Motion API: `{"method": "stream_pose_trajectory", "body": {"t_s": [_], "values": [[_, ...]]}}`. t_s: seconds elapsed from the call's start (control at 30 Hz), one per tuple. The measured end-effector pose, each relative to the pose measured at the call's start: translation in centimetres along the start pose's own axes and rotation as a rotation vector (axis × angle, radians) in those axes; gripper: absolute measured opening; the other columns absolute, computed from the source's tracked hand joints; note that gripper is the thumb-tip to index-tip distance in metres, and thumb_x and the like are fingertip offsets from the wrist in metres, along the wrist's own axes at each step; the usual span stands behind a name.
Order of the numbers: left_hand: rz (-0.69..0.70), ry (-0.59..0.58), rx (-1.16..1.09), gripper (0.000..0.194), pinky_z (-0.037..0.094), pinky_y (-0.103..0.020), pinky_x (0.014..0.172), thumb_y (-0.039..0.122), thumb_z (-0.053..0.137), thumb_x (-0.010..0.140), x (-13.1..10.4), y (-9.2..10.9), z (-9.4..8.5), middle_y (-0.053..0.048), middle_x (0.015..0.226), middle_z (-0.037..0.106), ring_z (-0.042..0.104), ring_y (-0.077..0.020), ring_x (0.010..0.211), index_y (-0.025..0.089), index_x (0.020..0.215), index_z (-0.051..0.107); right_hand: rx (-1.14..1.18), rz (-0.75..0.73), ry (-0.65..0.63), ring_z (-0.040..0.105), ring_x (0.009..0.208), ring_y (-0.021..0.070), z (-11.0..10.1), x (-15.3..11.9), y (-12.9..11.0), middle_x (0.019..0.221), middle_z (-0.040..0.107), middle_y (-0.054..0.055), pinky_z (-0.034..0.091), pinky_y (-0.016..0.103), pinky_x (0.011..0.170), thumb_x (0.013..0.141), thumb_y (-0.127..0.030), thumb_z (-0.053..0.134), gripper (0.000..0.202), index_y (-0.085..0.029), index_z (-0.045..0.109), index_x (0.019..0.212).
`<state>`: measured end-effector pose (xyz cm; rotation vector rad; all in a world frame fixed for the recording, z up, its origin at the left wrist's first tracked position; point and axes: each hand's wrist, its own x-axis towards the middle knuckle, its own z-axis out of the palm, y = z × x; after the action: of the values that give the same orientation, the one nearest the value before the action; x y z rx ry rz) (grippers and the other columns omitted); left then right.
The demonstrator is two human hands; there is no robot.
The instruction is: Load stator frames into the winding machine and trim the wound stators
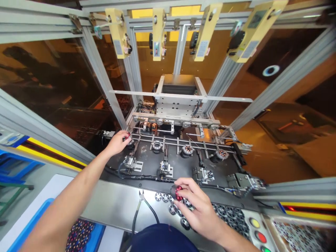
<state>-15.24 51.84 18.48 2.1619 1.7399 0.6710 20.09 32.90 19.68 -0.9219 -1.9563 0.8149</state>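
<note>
Beyond the metal counter (pixel 110 199), the left hand (pixel 119 142) is reaching to a red part (pixel 127 134) at a fixture (pixel 130 144), arm outstretched, grip unclear; closer in, the right hand (pixel 201 211) is pinching a red-and-black cylinder (pixel 174 191) above small rings (pixel 172 209).

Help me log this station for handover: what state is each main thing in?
Right hand, fingers closed around red-and-black part
Left hand, fingertips at red part, grip unclear
Cutters, lying with jaws parted, handles spread
Blue tray, holding many small parts
Third round fixture from left, loaded
Yellow button and red button, lighting unclear
</note>
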Motion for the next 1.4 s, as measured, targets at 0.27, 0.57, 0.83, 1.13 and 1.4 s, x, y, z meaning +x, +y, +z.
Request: {"method": "stream_pose_trajectory", "body": {"t_s": [0.27, 0.57, 0.83, 1.13, 1.4], "values": [[0.067, 0.259, -0.421, 0.019, 0.058, -0.036, 0.092, 0.029, 0.072, 0.082, -14.1, 11.5, -1.5, -0.011, 0.116, 0.069, 0.069, -0.0217, 0.104, 0.019, 0.092, 0.059, -0.05, -0.224, 0.276, 0.064, 0.104, 0.0229, 0.9, 1.2, -0.7, 0.11, 0.064, 0.012, 0.056, 0.04, 0.086, 0.082, -0.005, 0.064, 0.038, -0.023, 0.05, 0.112], [0.307, 0.407, -0.564, 0.052, 0.057, -0.043, 0.092, 0.001, 0.07, 0.076, -19.5, 14.8, 1.3, -0.01, 0.113, 0.07, 0.067, -0.0243, 0.108, 0.023, 0.119, 0.051, 0.05, -0.218, 0.267, 0.061, 0.102, 0.0229, 1.8, 0.2, -1.2, 0.114, 0.062, 0.012, 0.055, 0.036, 0.076, 0.078, -0.001, 0.062, 0.056, -0.022, 0.047, 0.127], [0.195, 0.353, -0.426, 0.044, 0.058, -0.037, 0.087, 0.011, 0.075, 0.078, -20.1, 14.5, 1.4, -0.01, 0.112, 0.072, 0.069, -0.0218, 0.1, 0.019, 0.118, 0.06, 0.031, -0.198, 0.235, 0.061, 0.099, 0.0208, 1.5, -0.4, -2.2, 0.113, 0.062, 0.01, 0.054, 0.033, 0.078, 0.08, -0.002, 0.062, 0.053, -0.022, 0.048, 0.127], [0.34, 0.466, -0.279, 0.057, 0.058, -0.031, 0.082, 0.01, 0.077, 0.075, -20.5, 14.5, 1.3, -0.008, 0.111, 0.072, 0.069, -0.0176, 0.089, 0.019, 0.127, 0.054, 0.03, -0.158, 0.167, 0.061, 0.101, 0.0204, 1.8, -0.3, -2.4, 0.113, 0.062, 0.008, 0.053, 0.031, 0.078, 0.082, -0.006, 0.063, 0.048, -0.024, 0.05, 0.124], [-0.072, 0.385, -0.167, 0.045, 0.057, -0.036, 0.083, 0.03, 0.074, 0.08, -23.5, 8.3, 5.0, -0.006, 0.105, 0.073, 0.07, -0.0206, 0.091, 0.022, 0.12, 0.056, -0.052, 0.007, -0.109, 0.061, 0.084, 0.019, 8.1, -1.5, 2.5, 0.097, 0.061, 0.005, 0.053, 0.033, 0.074, 0.082, -0.016, 0.065, 0.034, -0.022, 0.051, 0.112]]}}
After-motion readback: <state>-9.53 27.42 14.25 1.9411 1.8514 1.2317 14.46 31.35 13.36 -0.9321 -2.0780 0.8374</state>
